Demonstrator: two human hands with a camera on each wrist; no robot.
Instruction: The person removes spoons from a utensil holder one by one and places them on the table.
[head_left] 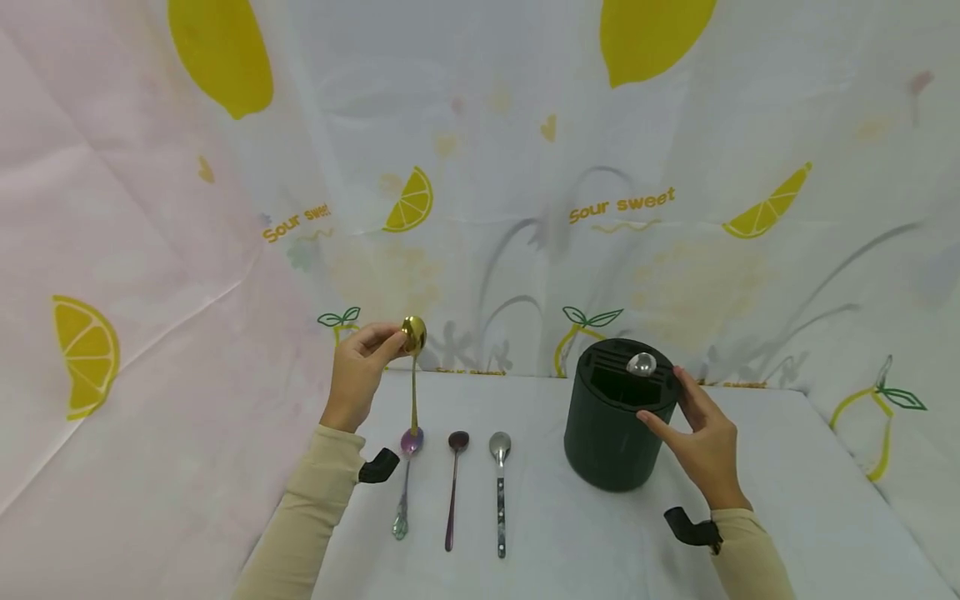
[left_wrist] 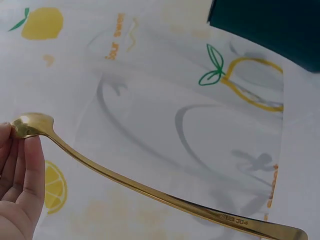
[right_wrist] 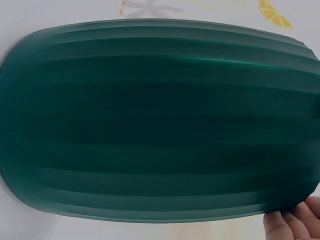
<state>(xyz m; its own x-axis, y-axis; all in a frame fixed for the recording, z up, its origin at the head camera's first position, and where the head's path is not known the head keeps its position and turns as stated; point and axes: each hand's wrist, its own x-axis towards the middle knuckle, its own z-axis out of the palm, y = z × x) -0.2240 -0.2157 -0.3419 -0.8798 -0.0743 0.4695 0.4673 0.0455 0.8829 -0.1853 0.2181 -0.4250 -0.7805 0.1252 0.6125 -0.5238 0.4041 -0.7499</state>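
My left hand (head_left: pixel 356 375) pinches a gold long-handled spoon (head_left: pixel 414 335) by its bowl, the handle pointing down. In the left wrist view the spoon's handle (left_wrist: pixel 155 194) runs off to the lower right. The handle's lower end overlaps an iridescent purple spoon (head_left: pixel 411 442) in the head view. A dark green, ribbed utensil holder (head_left: pixel 611 442) stands on the right, tilted, with slots in its top. My right hand (head_left: pixel 707 442) grips its upper edge between thumb and fingers. From the holder's top sticks up the bowl of a silver spoon (head_left: pixel 642 364).
Beside the purple spoon lie a dark reddish spoon (head_left: pixel 453 492) and a silver spoon with a black patterned handle (head_left: pixel 500 492), all bowls pointing away. They rest on a white table (head_left: pixel 540 533). A lemon-print cloth (head_left: pixel 480 167) hangs behind and at the sides.
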